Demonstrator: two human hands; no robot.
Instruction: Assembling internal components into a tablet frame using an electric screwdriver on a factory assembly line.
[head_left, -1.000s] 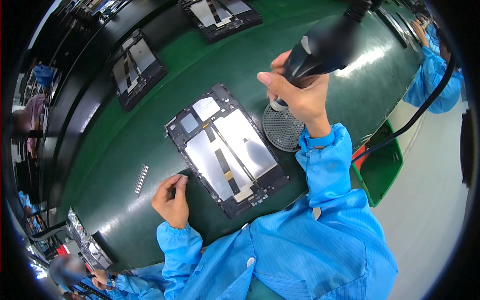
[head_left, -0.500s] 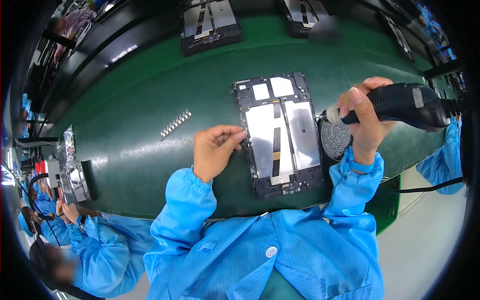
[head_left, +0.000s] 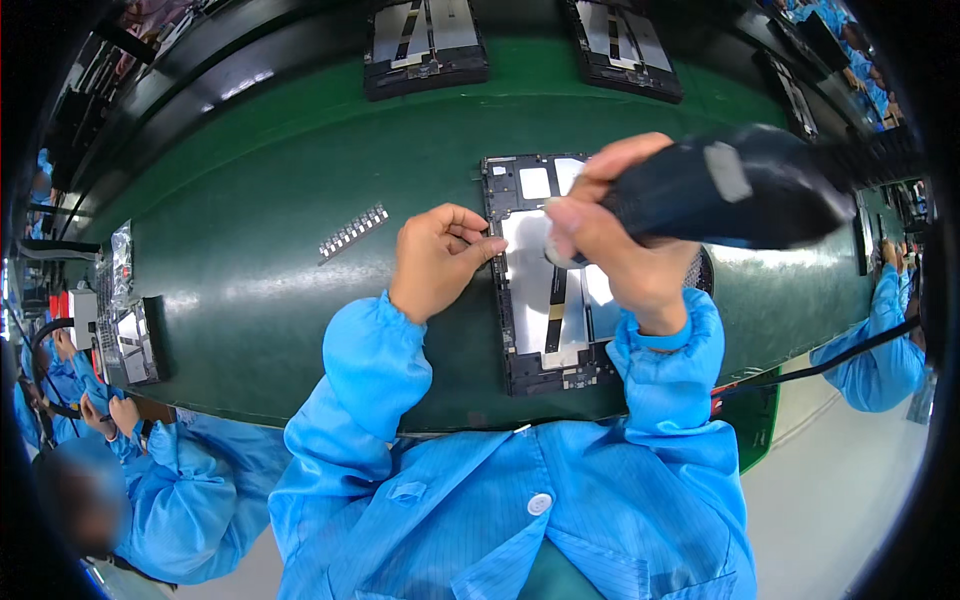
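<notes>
An opened tablet point(head_left: 524, 300), with silver panels in a black frame, lies on the green bench in front of me. At its left edge my left hand point(head_left: 432, 262) has the thumb and fingers closed together. Whatever they pinch, if anything, is too small to make out. My right hand point(head_left: 632, 262) grips a black electric screwdriver point(head_left: 735, 190) by its front end, tilted over the tablet. The tool's pale nose points at the left part of the tablet; its tip is hidden. This hand and the tool cover the tablet's right side.
A strip of small metallic parts point(head_left: 355, 232) lies left of the tablet. Behind my right wrist shows part of a round perforated tray point(head_left: 706, 272). Two more opened tablets point(head_left: 425, 50) point(head_left: 625, 50) stand at the back. A co-worker in blue point(head_left: 190, 500) sits at the left.
My right hand has brought the screwdriver leftward from beside the round tray to over the tablet. The left hand has moved slightly up along the tablet's left edge.
</notes>
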